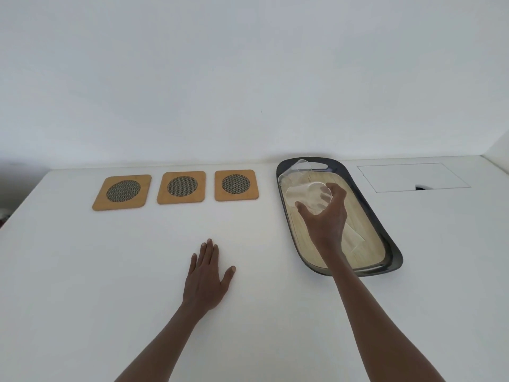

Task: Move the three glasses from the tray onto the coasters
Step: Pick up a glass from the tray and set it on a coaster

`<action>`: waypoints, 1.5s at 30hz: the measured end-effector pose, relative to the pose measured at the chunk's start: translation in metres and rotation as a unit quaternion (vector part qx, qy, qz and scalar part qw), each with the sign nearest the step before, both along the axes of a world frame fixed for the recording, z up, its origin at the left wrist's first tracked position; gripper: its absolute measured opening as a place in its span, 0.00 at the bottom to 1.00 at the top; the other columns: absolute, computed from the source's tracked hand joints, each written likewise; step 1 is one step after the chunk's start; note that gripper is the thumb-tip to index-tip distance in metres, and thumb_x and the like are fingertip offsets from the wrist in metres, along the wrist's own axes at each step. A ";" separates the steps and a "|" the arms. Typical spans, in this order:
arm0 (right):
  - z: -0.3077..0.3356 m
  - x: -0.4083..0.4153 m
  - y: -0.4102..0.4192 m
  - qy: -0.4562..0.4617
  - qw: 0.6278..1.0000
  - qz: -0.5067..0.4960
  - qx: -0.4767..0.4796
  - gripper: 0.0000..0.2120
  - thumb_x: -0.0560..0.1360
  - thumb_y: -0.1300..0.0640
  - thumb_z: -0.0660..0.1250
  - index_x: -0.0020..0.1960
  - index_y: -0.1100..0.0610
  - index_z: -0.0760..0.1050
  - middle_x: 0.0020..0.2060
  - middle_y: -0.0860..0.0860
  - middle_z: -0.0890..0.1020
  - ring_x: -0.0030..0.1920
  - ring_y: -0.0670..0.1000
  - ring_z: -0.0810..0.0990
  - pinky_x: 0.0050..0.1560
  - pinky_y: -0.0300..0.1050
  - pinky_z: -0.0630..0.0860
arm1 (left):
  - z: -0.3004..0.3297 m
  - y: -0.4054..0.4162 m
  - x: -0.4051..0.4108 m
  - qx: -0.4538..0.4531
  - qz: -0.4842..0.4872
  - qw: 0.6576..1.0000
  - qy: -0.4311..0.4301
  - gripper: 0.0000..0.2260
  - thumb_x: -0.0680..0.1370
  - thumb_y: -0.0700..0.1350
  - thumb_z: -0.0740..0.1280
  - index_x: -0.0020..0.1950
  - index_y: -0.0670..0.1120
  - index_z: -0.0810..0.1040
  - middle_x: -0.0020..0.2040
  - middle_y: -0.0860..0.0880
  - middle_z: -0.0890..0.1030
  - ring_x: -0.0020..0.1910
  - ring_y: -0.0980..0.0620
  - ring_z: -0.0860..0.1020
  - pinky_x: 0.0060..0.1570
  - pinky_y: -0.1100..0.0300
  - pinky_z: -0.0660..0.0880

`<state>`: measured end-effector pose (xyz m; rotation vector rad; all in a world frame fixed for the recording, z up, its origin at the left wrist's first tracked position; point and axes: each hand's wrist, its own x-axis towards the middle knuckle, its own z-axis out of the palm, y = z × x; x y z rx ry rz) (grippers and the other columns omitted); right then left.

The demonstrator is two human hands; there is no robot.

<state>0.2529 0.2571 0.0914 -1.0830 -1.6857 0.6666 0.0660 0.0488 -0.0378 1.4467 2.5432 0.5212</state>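
Observation:
Three wooden coasters with dark mesh centres lie in a row on the white table: left coaster (pixel 122 191), middle coaster (pixel 182 186), right coaster (pixel 236 184). All three are bare. To their right lies a dark oval tray (pixel 382 224) with a pale wood floor. My right hand (pixel 326 216) is over the tray, its fingers and thumb closed around the rim of a clear glass (pixel 309 197). Another clear glass (pixel 301 168) stands at the tray's far end, and a third looks to be partly hidden between them. My left hand (pixel 206 279) rests flat on the table, fingers apart.
A rectangular hatch outline (pixel 413 177) with a small dark notch is set in the table at the far right. A white wall runs behind the table. The table's left edge falls away near the left coaster.

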 end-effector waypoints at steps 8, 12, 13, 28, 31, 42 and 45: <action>0.006 -0.027 0.008 -0.018 0.999 0.020 0.035 0.33 0.66 0.50 0.77 0.67 0.50 0.67 0.58 0.47 0.77 0.51 0.48 0.76 0.53 0.49 0.77 | 0.012 0.018 -0.036 0.023 -0.010 1.000 0.002 0.36 0.81 0.60 0.57 0.80 0.39 0.49 0.81 0.45 0.48 0.80 0.49 0.45 0.78 0.52 0.44; 0.012 -0.046 0.015 -0.036 0.997 0.032 0.062 0.35 0.66 0.50 0.76 0.69 0.50 0.67 0.58 0.50 0.78 0.53 0.50 0.76 0.52 0.52 0.78 | 0.017 0.027 -0.069 0.009 0.003 1.000 0.023 0.36 0.81 0.60 0.56 0.80 0.39 0.49 0.81 0.43 0.48 0.80 0.48 0.45 0.78 0.50 0.45; 0.014 -0.052 0.017 -0.041 0.996 0.037 0.063 0.35 0.66 0.49 0.76 0.70 0.50 0.67 0.58 0.51 0.78 0.53 0.50 0.76 0.52 0.53 0.78 | 0.016 0.028 -0.076 0.007 0.007 1.000 0.027 0.36 0.81 0.60 0.56 0.80 0.39 0.50 0.81 0.43 0.48 0.80 0.48 0.45 0.78 0.50 0.45; 0.024 -0.145 0.055 -0.061 0.991 0.108 0.045 0.37 0.67 0.48 0.77 0.72 0.53 0.67 0.61 0.51 0.77 0.60 0.52 0.75 0.56 0.53 0.78 | -0.007 0.035 -0.104 0.007 0.038 0.999 0.027 0.40 0.78 0.68 0.45 0.80 0.42 0.52 0.81 0.47 0.49 0.80 0.52 0.46 0.78 0.53 0.46; 0.015 -0.165 0.065 -0.076 0.989 0.121 0.025 0.37 0.67 0.49 0.77 0.72 0.53 0.67 0.62 0.51 0.77 0.60 0.53 0.75 0.57 0.54 0.77 | -0.005 0.035 -0.103 0.009 0.040 0.999 0.029 0.39 0.78 0.67 0.46 0.80 0.42 0.52 0.81 0.48 0.49 0.80 0.53 0.46 0.78 0.53 0.46; -0.021 -0.219 0.092 -0.188 0.969 0.158 -0.030 0.38 0.70 0.47 0.75 0.75 0.53 0.62 0.61 0.53 0.75 0.62 0.54 0.74 0.57 0.47 0.69 | -0.006 0.036 -0.104 0.020 0.047 0.998 0.032 0.38 0.78 0.67 0.50 0.80 0.42 0.55 0.81 0.48 0.51 0.80 0.54 0.47 0.78 0.52 0.50; -0.026 -0.227 0.098 -0.202 0.966 0.158 -0.035 0.39 0.70 0.46 0.74 0.75 0.54 0.62 0.61 0.53 0.76 0.62 0.55 0.74 0.53 0.44 0.67 | -0.006 0.036 -0.103 0.023 0.051 0.998 0.030 0.38 0.78 0.66 0.51 0.79 0.42 0.56 0.81 0.48 0.52 0.80 0.54 0.48 0.78 0.52 0.50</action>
